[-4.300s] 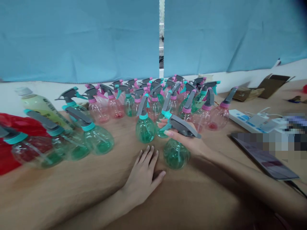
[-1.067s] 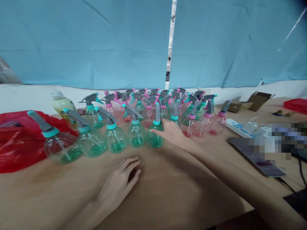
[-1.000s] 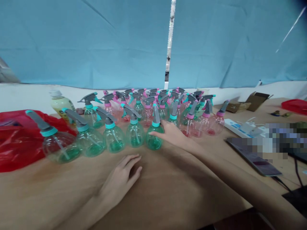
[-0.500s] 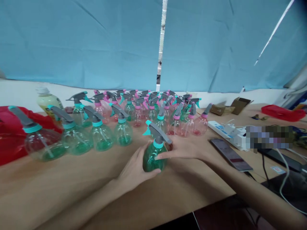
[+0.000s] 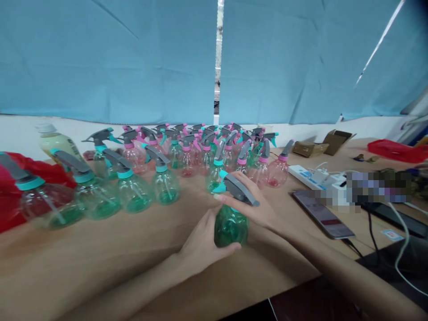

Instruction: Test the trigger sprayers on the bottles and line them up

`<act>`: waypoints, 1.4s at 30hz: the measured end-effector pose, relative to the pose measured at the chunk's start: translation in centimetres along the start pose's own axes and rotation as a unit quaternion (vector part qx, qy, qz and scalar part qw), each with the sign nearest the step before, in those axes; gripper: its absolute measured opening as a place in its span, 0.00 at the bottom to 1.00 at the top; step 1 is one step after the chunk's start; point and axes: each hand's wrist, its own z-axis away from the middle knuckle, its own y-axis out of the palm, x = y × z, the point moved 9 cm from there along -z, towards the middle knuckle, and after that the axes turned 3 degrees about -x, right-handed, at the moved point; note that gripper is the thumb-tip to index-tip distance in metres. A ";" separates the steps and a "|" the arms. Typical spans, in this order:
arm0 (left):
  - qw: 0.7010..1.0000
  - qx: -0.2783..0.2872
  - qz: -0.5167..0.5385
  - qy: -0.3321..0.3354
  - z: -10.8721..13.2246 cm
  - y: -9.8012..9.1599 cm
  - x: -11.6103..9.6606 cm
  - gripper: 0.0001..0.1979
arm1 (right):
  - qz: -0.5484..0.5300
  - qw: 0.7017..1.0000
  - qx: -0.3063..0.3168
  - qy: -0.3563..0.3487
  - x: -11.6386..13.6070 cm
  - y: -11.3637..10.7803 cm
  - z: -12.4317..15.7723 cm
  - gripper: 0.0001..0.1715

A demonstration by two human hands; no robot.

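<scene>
A green spray bottle with a grey and turquoise trigger head stands upright between my hands, near the middle of the table. My left hand is wrapped round the left side of its body, thumb across the front. Higher up, my right hand grips the neck and spray head, its fingers partly hidden behind the head. Just behind is another green spray bottle. To the left, several green spray bottles stand in a row, and pink spray bottles stand behind to the right.
A crowd of spray bottles fills the back of the table. At right lie a phone, a white power strip with cables and an open cardboard box. A red plastic bag and a drink bottle are at left.
My right hand has moved up from the bottle's body to its neck and spray head. The head has turned slightly, and the bottle sits further right in view. My left hand keeps its hold.
</scene>
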 end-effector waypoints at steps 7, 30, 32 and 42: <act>1.000 0.006 -0.016 0.002 0.1 0.3 0.7 0.41 | -0.161 0.986 0.029 0.042 -2.2 2.0 0.1 0.11; 0.954 0.092 -0.284 0.001 0.8 -1.6 5.9 0.33 | -0.139 0.990 -0.011 0.019 -5.6 3.2 -4.9 0.05; 0.953 0.094 -0.288 0.003 0.8 -1.6 5.9 0.33 | -0.146 0.989 -0.005 0.014 -5.5 3.3 -5.0 0.04; 0.950 0.096 -0.297 0.012 0.7 -1.5 5.6 0.31 | -0.166 0.985 -0.014 0.034 -5.3 3.4 -4.9 0.11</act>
